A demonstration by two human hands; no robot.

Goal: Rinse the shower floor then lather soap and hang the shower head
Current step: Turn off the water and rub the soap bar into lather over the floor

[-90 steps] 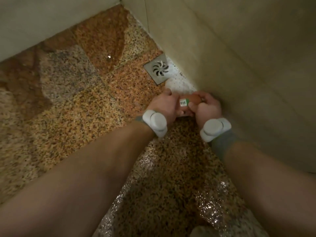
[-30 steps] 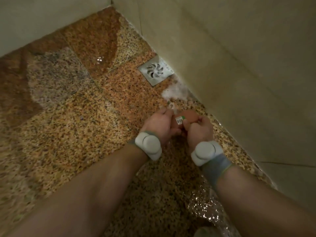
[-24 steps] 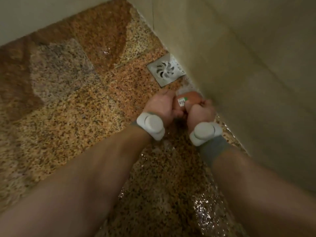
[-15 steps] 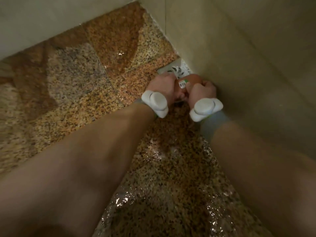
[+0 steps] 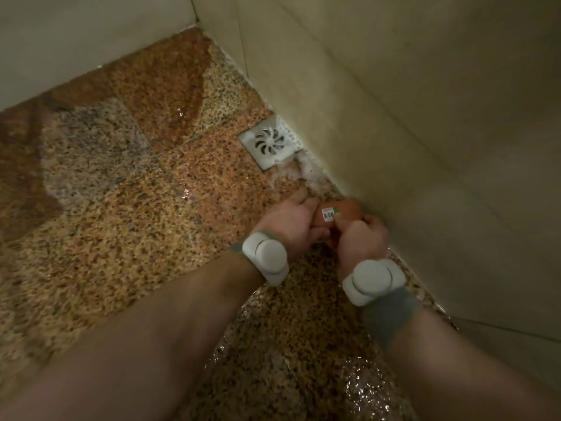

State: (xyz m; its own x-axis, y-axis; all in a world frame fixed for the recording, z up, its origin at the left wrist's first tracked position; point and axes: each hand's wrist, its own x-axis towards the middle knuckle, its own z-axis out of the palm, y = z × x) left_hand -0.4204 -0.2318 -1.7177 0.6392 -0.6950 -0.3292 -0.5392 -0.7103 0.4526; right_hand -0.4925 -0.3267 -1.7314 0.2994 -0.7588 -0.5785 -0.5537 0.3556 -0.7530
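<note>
A brown bar of soap (image 5: 349,209) with a small white and green barcode sticker sits between my two hands, low over the speckled orange shower floor (image 5: 127,214). My left hand (image 5: 293,224) grips its left side, fingers curled under it. My right hand (image 5: 361,238) grips the right side from above. Both wrists wear white round devices on grey bands. White foam (image 5: 299,170) lies on the floor just beyond my hands. The shower head is out of view.
A square metal drain (image 5: 270,144) with a swirl grate sits against the beige tiled wall (image 5: 409,132) on the right. Another wall closes the far left corner. The floor near my forearms glistens with water.
My hands keep holding the soap and have drawn back from the drain toward me. The drain and foam patch, hidden behind my hands half a second ago, now show again.
</note>
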